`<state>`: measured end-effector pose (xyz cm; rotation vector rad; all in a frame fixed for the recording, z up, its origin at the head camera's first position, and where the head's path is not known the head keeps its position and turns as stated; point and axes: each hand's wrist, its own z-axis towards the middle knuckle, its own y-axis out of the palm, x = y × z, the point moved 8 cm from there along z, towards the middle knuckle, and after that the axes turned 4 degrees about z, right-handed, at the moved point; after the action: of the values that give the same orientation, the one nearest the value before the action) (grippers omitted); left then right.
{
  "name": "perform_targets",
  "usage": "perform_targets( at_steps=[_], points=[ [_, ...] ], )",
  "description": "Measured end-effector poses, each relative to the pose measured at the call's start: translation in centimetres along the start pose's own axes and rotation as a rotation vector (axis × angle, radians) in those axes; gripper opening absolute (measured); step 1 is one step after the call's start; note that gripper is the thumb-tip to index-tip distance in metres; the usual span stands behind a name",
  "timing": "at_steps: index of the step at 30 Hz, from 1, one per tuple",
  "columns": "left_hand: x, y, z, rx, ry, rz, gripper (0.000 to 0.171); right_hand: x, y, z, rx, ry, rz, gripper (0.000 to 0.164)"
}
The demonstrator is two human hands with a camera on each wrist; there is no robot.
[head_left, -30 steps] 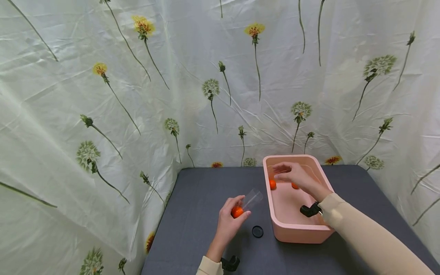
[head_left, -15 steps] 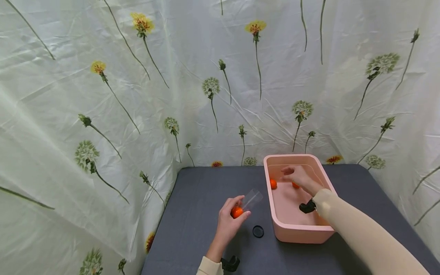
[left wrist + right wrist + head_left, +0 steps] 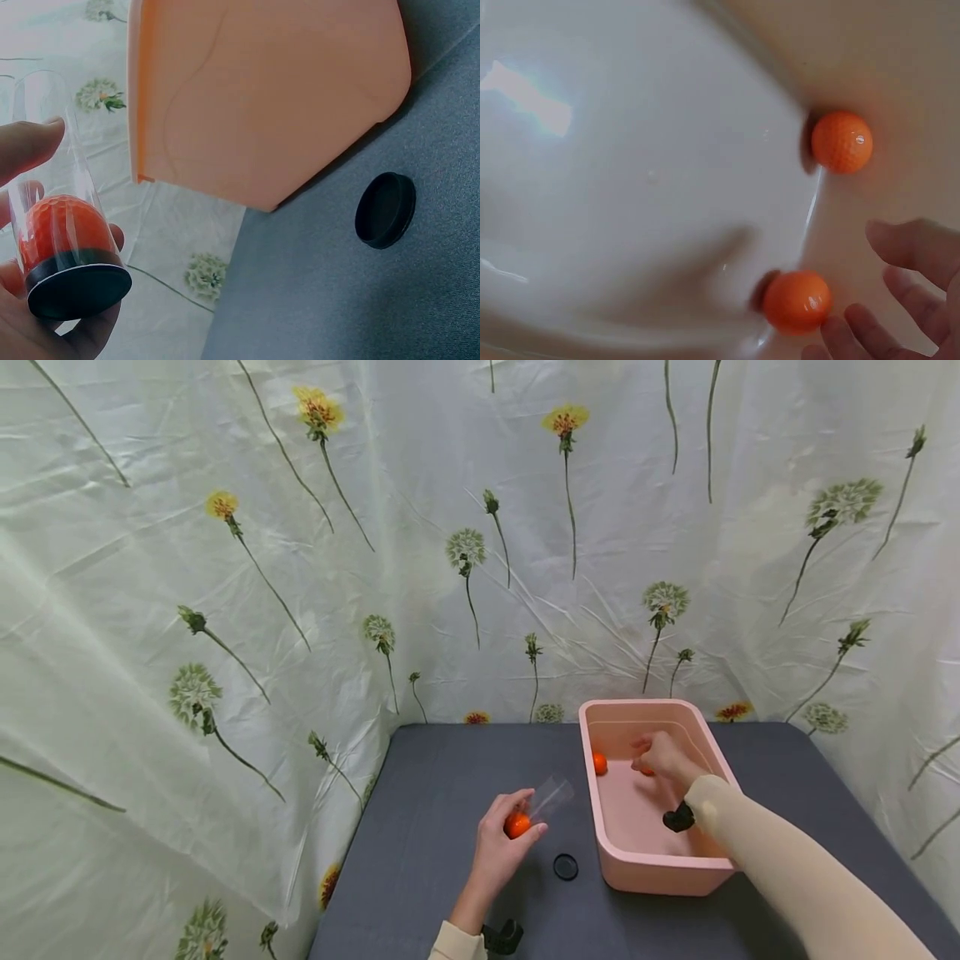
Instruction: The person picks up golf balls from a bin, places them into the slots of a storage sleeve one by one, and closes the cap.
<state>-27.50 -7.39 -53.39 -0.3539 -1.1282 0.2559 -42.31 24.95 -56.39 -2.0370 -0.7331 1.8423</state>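
My left hand [image 3: 504,839] grips a clear plastic tube [image 3: 52,165], tilted over the table in the head view. An orange golf ball [image 3: 66,225] sits inside it, above the black cap [image 3: 79,291] on its lower end. A loose black lid [image 3: 566,867] lies on the table between that hand and the pink bin [image 3: 660,861]. Inside the bin, my right hand [image 3: 667,760] reaches down with fingers spread. Two orange golf balls lie in there: one [image 3: 796,301] right at my fingertips, the other [image 3: 841,142] by the wall, farther from the fingers.
The bin's tall walls surround my right hand, and its rim passes under my right forearm [image 3: 787,852]. A dark grey cloth [image 3: 457,777] covers the table. Behind and to the left hangs a flower-printed curtain [image 3: 420,527].
My right hand has moved right and lower inside the bin, from near the left ball to the other one. The left hand keeps the tube in place.
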Motion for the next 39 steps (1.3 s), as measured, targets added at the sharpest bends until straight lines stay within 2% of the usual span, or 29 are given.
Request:
perform_targets(
  at_steps=[5,10,13,19,23,27,34,39],
  points=[
    [-0.1,0.1,-0.3,-0.002,-0.005,0.005,0.049,0.6,0.1,-0.2,-0.025,-0.01,-0.038,0.046],
    [-0.1,0.2,-0.4,-0.011,-0.014,-0.004,0.049,1.6,1.4,-0.7,-0.161,0.021,-0.093,0.05],
    [-0.1,0.1,-0.4,-0.014,-0.017,-0.007,0.049,1.6,2.3,-1.0,-0.22,0.003,-0.11,0.047],
    [-0.1,0.1,-0.4,-0.023,-0.018,-0.005,0.05,1.5,3.4,-1.4,-0.271,0.013,-0.163,0.032],
    [-0.2,0.0,-0.5,-0.022,-0.019,-0.001,0.05,1.3,3.7,-1.5,-0.286,0.005,-0.194,0.034],
    [-0.2,-0.1,-0.6,-0.012,-0.014,-0.005,0.049,0.5,3.2,-1.4,-0.275,-0.025,-0.203,0.037],
    [-0.2,-0.2,-0.6,-0.002,-0.007,-0.008,0.049,-2.1,2.8,-1.6,-0.311,-0.123,-0.17,0.039],
    [-0.2,-0.6,-0.8,0.007,-0.014,0.002,0.049,-3.9,2.5,-2.1,-0.315,-0.164,-0.159,0.039]
  ],
)
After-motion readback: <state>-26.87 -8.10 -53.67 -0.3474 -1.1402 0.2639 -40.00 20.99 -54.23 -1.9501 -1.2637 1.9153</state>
